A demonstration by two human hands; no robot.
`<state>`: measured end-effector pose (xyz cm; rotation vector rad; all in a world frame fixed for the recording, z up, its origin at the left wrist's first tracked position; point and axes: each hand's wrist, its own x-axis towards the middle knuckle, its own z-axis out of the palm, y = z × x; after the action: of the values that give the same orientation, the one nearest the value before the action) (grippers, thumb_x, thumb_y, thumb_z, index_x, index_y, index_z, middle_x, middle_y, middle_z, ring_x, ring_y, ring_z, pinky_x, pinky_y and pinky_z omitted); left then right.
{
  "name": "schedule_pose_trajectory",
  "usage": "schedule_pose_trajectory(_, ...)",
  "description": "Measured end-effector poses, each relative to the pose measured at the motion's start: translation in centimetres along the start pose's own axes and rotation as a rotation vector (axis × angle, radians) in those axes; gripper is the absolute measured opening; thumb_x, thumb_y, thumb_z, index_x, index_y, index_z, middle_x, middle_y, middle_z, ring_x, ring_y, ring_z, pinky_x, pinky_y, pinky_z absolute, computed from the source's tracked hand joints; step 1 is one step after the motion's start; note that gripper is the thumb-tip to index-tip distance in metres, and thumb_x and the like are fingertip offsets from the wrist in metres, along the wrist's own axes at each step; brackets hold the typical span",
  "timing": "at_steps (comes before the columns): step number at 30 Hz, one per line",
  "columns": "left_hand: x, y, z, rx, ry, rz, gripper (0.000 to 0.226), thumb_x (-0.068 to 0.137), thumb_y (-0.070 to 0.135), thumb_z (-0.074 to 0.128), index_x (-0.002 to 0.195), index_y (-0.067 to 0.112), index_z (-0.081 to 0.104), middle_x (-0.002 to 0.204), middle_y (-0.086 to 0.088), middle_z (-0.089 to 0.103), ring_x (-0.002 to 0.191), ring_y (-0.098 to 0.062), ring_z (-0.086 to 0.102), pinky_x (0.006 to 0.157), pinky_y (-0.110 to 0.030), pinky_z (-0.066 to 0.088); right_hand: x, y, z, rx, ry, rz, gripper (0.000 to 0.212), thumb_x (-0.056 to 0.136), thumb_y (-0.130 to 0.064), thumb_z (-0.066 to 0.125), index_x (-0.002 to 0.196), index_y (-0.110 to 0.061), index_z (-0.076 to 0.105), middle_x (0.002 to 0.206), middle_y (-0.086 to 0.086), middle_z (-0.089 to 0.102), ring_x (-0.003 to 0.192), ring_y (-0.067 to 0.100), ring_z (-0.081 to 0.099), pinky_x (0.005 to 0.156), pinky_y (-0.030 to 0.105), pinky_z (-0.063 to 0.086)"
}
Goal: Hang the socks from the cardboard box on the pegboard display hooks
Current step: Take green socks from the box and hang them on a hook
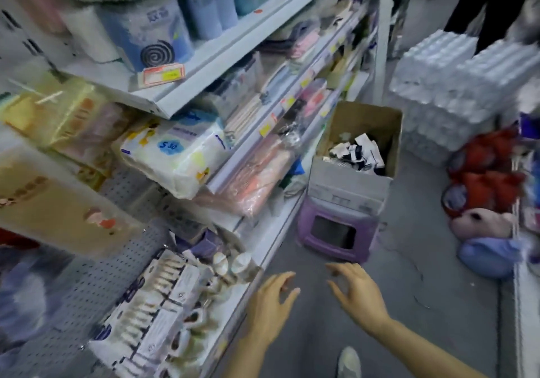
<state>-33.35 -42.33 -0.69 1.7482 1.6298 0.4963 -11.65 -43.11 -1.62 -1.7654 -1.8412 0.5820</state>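
Observation:
An open cardboard box point(380, 123) stands on a purple plastic stool point(336, 231) in the aisle, ahead of me. Black and white packaged socks point(358, 151) lie in a heap inside it. A grey pegboard point(84, 290) covers the lower left of the shelving, and socks on white cards point(163, 304) hang in rows in front of it. My left hand point(270, 301) and my right hand point(355, 290) hover side by side over the floor, below the stool. Both have loosely spread fingers and hold nothing.
White shelves point(233, 44) packed with tissue, diapers and wrapped goods run along the left. Shrink-wrapped bottle packs point(455, 85) are stacked behind the box. Plush toys point(482, 202) sit at the right. A person's dark legs point(491, 6) stand at the far end. My shoe point(349, 361) shows below.

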Motion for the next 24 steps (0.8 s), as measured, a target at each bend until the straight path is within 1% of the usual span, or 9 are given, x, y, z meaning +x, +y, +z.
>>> schedule_pose_trajectory(2,2.4,1.4,1.6,0.004,-0.025,0.024,0.03,0.09,0.034,0.069,0.12,0.032,0.066,0.099,0.025,0.058,0.084,0.017,0.052,0.077,0.001,0.035,1.2,2.0,-1.3,-0.008,0.008,0.046,0.034,0.086,-0.04,0.058,0.11,-0.02,0.07,0.093,-0.011,0.067,0.088,0.014,0.062,0.075,0.024,0.048)
schedule_pose_trajectory(5,6.4,3.9,3.5,-0.016,-0.035,0.053,0.03,0.09,0.031,0.069,0.12,0.028,0.067,0.1,0.023,0.058,0.083,0.021,0.049,0.078,-0.001,0.037,3.5,4.7,-3.2,-0.012,0.036,0.083,0.031,0.084,-0.032,0.067,0.112,-0.021,0.07,0.096,-0.01,0.068,0.091,0.013,0.061,0.076,0.021,0.046)
schedule_pose_trajectory(7,9.5,5.5,4.3,-0.024,-0.049,0.072,0.031,0.091,0.031,0.068,0.121,0.028,0.067,0.101,0.022,0.06,0.085,0.015,0.054,0.083,-0.009,0.043,5.4,6.3,-4.5,-0.02,0.05,0.108,0.029,0.084,-0.026,0.072,0.112,-0.02,0.07,0.098,-0.008,0.069,0.092,0.017,0.062,0.077,0.024,0.048)
schedule_pose_trajectory(9,12.7,7.2,4.5,-0.056,-0.036,0.085,0.029,0.091,0.029,0.068,0.12,0.028,0.067,0.105,0.018,0.064,0.091,0.005,0.059,0.089,-0.021,0.05,7.4,7.4,-5.7,-0.017,0.091,0.148,0.03,0.082,-0.02,0.078,0.111,-0.019,0.071,0.099,-0.007,0.07,0.092,0.019,0.064,0.077,0.026,0.048)
schedule_pose_trajectory(11,16.7,8.9,4.2,-0.065,-0.002,0.108,0.027,0.092,0.029,0.067,0.119,0.03,0.067,0.106,0.015,0.066,0.093,-0.003,0.063,0.088,-0.03,0.053,9.8,8.3,-6.7,-0.008,0.135,0.177,0.029,0.082,-0.018,0.079,0.109,-0.017,0.071,0.097,-0.006,0.07,0.091,0.019,0.064,0.075,0.026,0.048)
schedule_pose_trajectory(14,23.5,10.9,3.5,-0.056,0.054,0.121,0.023,0.093,0.03,0.064,0.116,0.031,0.067,0.104,0.016,0.067,0.093,-0.007,0.064,0.085,-0.034,0.055,13.8,9.4,-7.6,-0.005,0.193,0.197,0.026,0.082,-0.015,0.077,0.108,-0.014,0.071,0.096,-0.002,0.07,0.091,0.021,0.063,0.076,0.027,0.047)
schedule_pose_trajectory(17,30.9,13.1,3.1,-0.093,0.089,0.184,0.023,0.093,0.026,0.064,0.116,0.03,0.067,0.104,0.012,0.068,0.094,-0.012,0.065,0.086,-0.038,0.055,18.0,10.7,-8.0,0.002,0.243,0.236,0.026,0.083,-0.013,0.076,0.109,-0.015,0.071,0.1,-0.003,0.07,0.096,0.019,0.062,0.08,0.021,0.042)
schedule_pose_trajectory(21,40.8,15.1,4.2,0.004,-0.005,0.235,0.026,0.093,0.023,0.064,0.119,0.023,0.068,0.114,0.003,0.069,0.099,-0.016,0.065,0.088,-0.038,0.054,23.3,12.5,-8.1,-0.02,0.254,0.248,0.028,0.083,-0.01,0.075,0.11,-0.016,0.071,0.103,-0.003,0.069,0.099,0.019,0.062,0.085,0.025,0.046)
schedule_pose_trajectory(24,46.9,14.8,7.0,0.17,-0.169,0.226,0.029,0.093,0.022,0.064,0.123,0.022,0.067,0.123,0.0,0.066,0.106,-0.02,0.063,0.091,-0.034,0.05,26.9,14.0,-7.8,-0.039,0.254,0.309,0.025,0.085,-0.011,0.073,0.109,-0.017,0.071,0.101,-0.004,0.067,0.097,0.019,0.06,0.082,0.028,0.048)
